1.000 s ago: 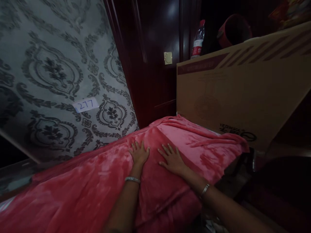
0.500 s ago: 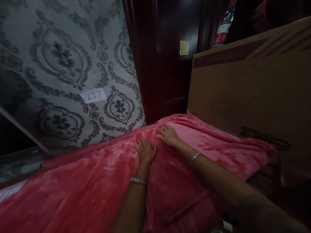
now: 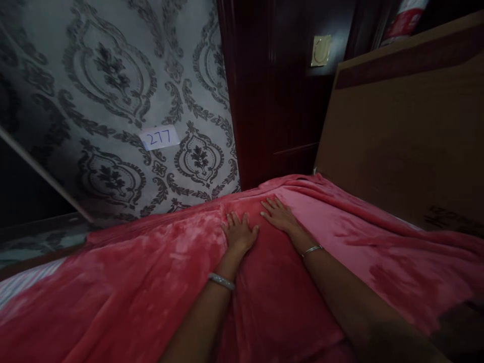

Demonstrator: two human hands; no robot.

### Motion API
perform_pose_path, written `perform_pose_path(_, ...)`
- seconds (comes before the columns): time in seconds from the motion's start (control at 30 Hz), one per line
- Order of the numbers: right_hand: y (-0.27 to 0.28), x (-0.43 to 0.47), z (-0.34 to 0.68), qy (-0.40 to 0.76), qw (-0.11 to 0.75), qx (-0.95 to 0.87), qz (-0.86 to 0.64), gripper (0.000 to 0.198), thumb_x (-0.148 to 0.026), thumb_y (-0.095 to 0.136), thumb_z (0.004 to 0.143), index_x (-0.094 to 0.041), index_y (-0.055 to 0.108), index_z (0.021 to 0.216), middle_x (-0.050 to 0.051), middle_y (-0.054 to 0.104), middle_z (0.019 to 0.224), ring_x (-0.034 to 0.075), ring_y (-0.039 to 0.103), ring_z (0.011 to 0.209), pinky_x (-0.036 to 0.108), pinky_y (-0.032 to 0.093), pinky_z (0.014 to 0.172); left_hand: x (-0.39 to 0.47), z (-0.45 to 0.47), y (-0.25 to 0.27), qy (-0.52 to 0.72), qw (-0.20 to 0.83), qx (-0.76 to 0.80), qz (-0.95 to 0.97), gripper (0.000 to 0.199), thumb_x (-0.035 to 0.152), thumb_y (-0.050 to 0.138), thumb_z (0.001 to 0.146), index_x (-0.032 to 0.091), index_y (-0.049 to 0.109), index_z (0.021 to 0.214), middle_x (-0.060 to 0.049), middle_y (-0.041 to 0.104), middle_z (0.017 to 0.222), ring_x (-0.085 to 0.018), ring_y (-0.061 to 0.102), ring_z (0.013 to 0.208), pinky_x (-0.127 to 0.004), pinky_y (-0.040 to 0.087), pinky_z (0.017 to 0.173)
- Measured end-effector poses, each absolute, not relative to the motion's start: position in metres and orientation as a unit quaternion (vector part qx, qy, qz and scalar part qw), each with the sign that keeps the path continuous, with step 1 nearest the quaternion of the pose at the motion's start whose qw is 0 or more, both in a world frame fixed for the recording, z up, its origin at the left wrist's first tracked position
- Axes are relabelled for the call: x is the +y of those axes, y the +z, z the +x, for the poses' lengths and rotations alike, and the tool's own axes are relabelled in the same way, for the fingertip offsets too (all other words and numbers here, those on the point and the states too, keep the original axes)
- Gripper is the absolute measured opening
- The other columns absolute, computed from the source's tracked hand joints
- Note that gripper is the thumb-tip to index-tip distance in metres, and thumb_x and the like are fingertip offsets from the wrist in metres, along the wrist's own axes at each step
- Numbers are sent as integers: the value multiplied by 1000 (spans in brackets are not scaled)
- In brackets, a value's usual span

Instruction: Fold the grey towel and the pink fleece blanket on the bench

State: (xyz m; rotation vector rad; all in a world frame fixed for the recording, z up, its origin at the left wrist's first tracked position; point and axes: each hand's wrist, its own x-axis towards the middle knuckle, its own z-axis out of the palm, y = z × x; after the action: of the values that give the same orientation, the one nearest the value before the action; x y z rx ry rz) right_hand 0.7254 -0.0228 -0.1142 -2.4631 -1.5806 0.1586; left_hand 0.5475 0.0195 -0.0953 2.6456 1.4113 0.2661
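A red-pink plush blanket (image 3: 151, 282) spreads across the whole lower part of the head view, with lighter and darker patches in its pile. My left hand (image 3: 239, 233) lies flat on it near the middle, fingers spread, a pale bracelet (image 3: 222, 281) round the wrist. Just to its right, my right hand (image 3: 280, 216) also rests palm down on the blanket with fingers apart. A thin silver bangle (image 3: 312, 250) circles that wrist. Both hands press on a darker, smoothed strip of the fabric, and neither holds anything.
Behind the blanket stands a grey patterned wall (image 3: 113, 101) bearing a paper label (image 3: 160, 137) marked 277. A dark red wooden door (image 3: 272, 91) adjoins it. On the right leans a large cardboard box (image 3: 397, 141), with a bottle (image 3: 406, 22) above it. Striped cloth (image 3: 28, 282) shows at left.
The view has shifted, so the wall, door and box sit further right and the box is nearer. Both hands remain flat on the blanket, almost the same distance apart.
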Motion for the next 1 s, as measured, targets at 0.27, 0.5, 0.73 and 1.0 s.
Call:
perform_pose_path(0.27,-116,-22,727,53,109,-533,-838,66,-60,22,104,-33,22,165,-1,8,171,28,0,158,60,19,123,64,549,-93,93,67,493,862,76,64,42,94,26,36,159,-13,23,169,-46,14,155,-72,14,119)
perform_pose_path(0.5,-113,-23,730,71,115,-528,-838,67,-60,24,104,-32,23,165,0,8,172,29,3,158,62,17,123,64,548,-95,72,76,510,853,80,69,39,93,25,35,160,-15,23,170,-49,19,152,-72,16,118)
perform_pose_path(0.73,-114,-24,736,67,139,-538,-829,70,-64,23,103,-30,23,165,3,10,172,32,1,157,65,14,122,67,552,-93,70,68,496,863,80,68,35,94,26,31,161,-13,19,171,-47,17,153,-72,16,119)
perform_pose_path(1.0,-114,-25,740,81,154,-540,-824,71,-62,26,104,-28,21,165,5,7,172,35,-1,157,67,10,121,6,520,-69,27,25,378,925,70,61,43,97,23,42,156,-12,18,171,-42,4,157,-66,7,123)
